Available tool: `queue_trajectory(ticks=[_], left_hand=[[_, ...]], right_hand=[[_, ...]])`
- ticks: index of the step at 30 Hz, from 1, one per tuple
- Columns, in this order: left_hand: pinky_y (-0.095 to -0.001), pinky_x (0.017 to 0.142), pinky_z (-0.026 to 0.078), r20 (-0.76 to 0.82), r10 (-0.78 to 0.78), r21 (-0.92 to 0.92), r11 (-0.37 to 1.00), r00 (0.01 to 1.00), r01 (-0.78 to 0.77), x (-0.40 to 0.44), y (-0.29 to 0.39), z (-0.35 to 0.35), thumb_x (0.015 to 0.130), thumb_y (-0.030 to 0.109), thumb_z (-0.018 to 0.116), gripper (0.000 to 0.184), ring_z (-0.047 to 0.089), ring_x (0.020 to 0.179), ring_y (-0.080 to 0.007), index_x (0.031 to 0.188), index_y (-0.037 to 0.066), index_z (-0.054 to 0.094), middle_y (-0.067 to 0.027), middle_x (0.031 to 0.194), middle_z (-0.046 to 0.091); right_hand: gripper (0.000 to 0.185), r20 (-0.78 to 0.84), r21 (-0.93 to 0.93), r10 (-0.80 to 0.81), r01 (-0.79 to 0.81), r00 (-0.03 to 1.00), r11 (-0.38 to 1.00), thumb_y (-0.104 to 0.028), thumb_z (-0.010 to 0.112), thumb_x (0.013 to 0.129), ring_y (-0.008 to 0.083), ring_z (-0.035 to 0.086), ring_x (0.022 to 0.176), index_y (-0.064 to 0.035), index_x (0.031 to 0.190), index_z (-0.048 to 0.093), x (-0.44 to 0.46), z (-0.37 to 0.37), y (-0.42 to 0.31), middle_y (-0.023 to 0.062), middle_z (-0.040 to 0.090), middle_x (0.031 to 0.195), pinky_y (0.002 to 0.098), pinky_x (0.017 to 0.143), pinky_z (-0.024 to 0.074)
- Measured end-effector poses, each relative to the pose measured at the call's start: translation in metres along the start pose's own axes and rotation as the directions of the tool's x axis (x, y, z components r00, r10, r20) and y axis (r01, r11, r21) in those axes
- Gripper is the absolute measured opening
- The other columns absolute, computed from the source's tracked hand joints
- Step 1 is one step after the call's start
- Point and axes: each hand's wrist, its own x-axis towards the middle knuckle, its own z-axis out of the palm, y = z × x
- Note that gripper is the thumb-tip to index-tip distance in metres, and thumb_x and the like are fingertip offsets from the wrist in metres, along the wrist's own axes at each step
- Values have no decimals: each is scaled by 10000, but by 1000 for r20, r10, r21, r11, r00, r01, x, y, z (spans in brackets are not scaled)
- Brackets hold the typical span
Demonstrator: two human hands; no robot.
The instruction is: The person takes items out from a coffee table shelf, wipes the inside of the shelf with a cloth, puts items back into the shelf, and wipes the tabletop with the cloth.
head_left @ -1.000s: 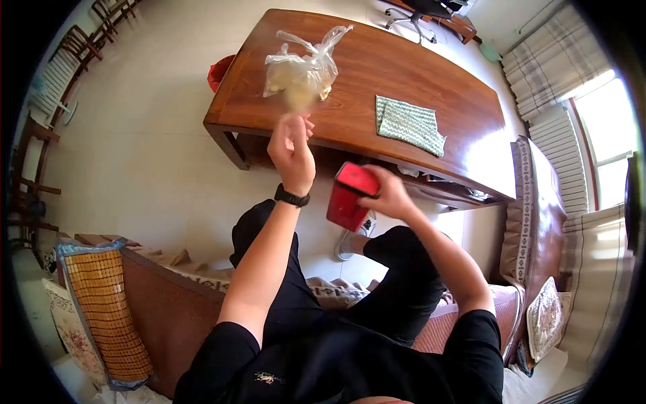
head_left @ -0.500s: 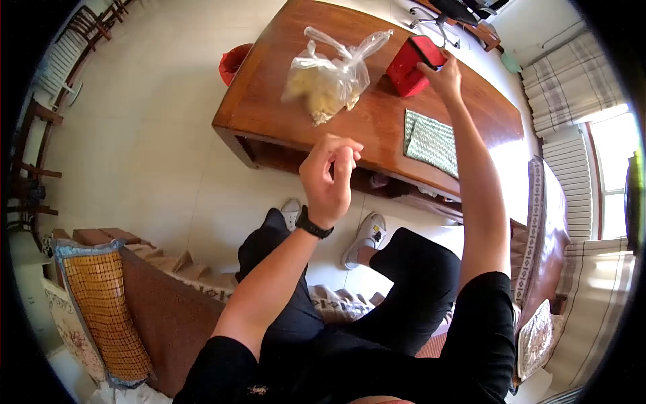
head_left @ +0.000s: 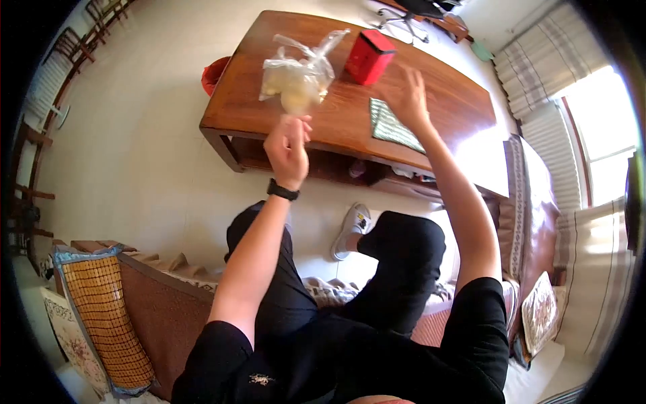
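Table [head_left: 447, 77] spreads approx. 11 to 3 o'clock. Bag [head_left: 299, 71] lies on it at 12, same as 1 s ago. Box [head_left: 369, 59], 1 s ago in R hand [head_left: 408, 99], now stands on table, betw. 12 and 1. Cloth [head_left: 393, 131] is at 1–2, partly hidden. R hand has released: empty, fingers spread, apart from box, at box's 4–5 o'clock. L hand [head_left: 287, 149], at 11: fingers curled, near bag; cannot tell if holding sth.
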Motion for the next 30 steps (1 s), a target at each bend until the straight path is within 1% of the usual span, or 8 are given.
queue_trajectory(ticks=[4,7,10,13,19,23,25,30], left_hand=[[-232,624,442,14,-32,48,998,999,31,-35,9,-9,1115,293,454,340,539,686,-74,1037,36,663,-8,817,621],[-217,569,429,14,-182,-55,982,983,182,-79,24,-17,1118,354,432,393,544,634,-59,1032,52,668,7,775,619],[-207,556,428,131,-229,55,973,965,223,-133,35,-28,1111,332,467,341,544,614,-49,1049,73,679,16,761,615],[-209,555,443,199,-319,88,948,927,307,-177,41,-31,1105,323,493,319,549,599,-48,1059,75,687,10,754,627],[-214,553,448,258,-361,96,932,896,348,-229,47,-32,1114,378,450,401,554,587,-50,1006,67,678,6,724,624],[-227,513,424,284,-357,130,934,890,333,-233,44,-37,1101,380,487,424,546,551,-59,886,60,661,-2,669,609],[-228,509,418,273,-351,131,936,896,327,-237,45,-39,1102,388,483,444,542,541,-59,849,62,649,3,653,602],[-233,546,449,296,-381,189,922,876,337,-238,44,-42,1113,429,427,476,551,569,-65,857,82,628,9,668,594]], right_hand=[[470,229,105,127,-154,965,982,-279,776,877,400,567,1213,-70,1274,634,-71,-86,-81,194,606,1260,493,1035,475],[189,216,337,167,-234,962,912,-177,719,909,367,649,1061,-27,1025,731,-135,-114,-112,173,666,1122,441,912,544],[162,244,341,338,-407,909,847,-147,654,933,316,704,836,-3,949,726,-205,-116,-133,188,707,953,402,722,563],[224,336,344,365,-474,868,811,-137,532,943,235,684,715,-4,878,701,-261,-97,-160,138,694,757,359,694,538],[249,462,287,417,-576,783,765,-216,603,913,296,722,719,2,867,715,-326,-52,-200,185,708,756,395,684,551],[207,367,239,385,-486,847,841,-194,663,899,298,723,720,8,881,709,-352,-36,-197,192,714,786,390,680,559],[210,319,384,404,-507,857,772,-189,676,879,366,712,762,19,883,696,-345,-50,-204,212,708,812,441,714,560],[190,364,367,437,-558,822,744,-176,696,880,329,726,782,-3,959,702,-345,-56,-205,174,733,855,416,729,571]])
